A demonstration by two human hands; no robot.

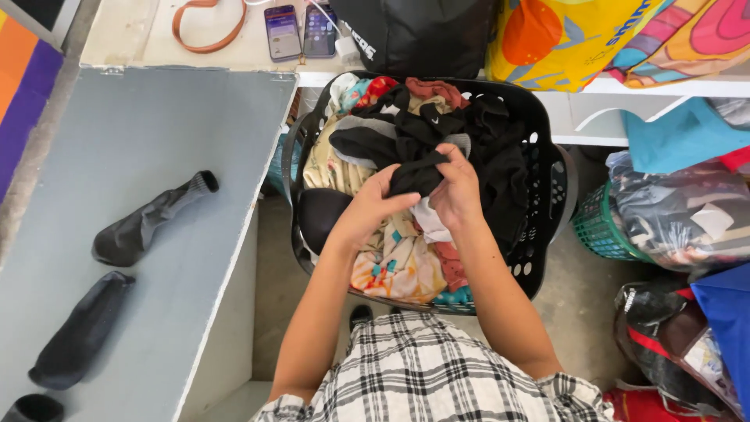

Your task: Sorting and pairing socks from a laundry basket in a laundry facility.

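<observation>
A black garment [416, 173] is being gripped by both the left hand [373, 205] and the right hand [458, 187], fingers closed on it, above the black laundry basket [547, 168]. Two dark socks [148, 223] are lying on the grey table [156, 117] at nine o'clock.

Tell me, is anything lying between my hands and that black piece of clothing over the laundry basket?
Nothing visible. The left hand and the right hand both already grip the black garment directly, holding it just above the heap of clothes in the black laundry basket.
</observation>
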